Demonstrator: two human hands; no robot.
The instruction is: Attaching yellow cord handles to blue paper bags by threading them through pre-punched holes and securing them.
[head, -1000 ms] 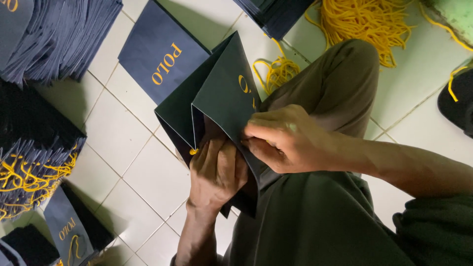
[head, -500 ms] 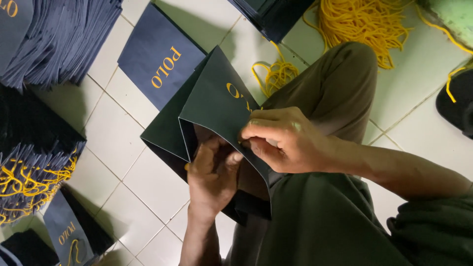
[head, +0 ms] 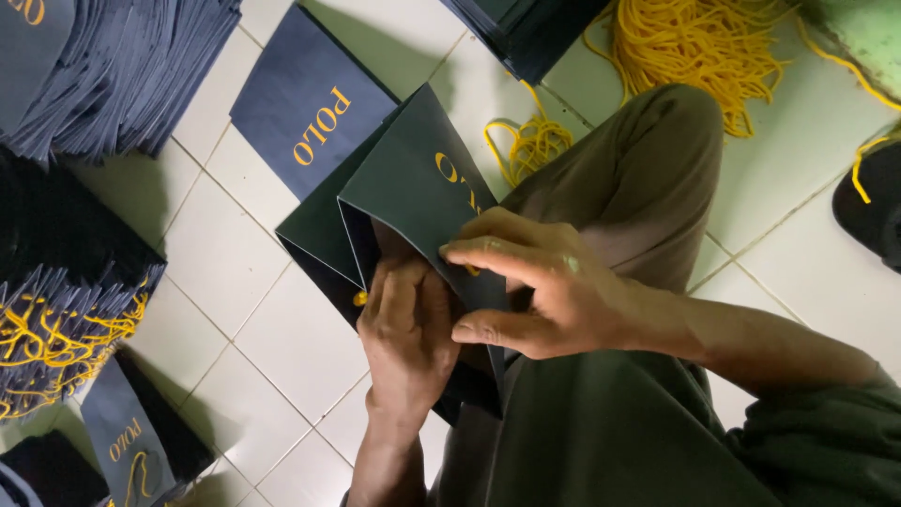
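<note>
Over white tiles (head: 282, 329), fingers (head: 469, 252) seemingly pinch the paper bag (head: 404, 188) rim

A dark green paper bag (head: 413, 202) with gold lettering is held open over the lap. Just behind it, a navy paper bag (head: 310, 117) with gold lettering lies flat on the tiles. Stacked navy bags (head: 122, 66) are seen at upper left, and bags with yellow cord handles (head: 56, 333) at left.
</note>
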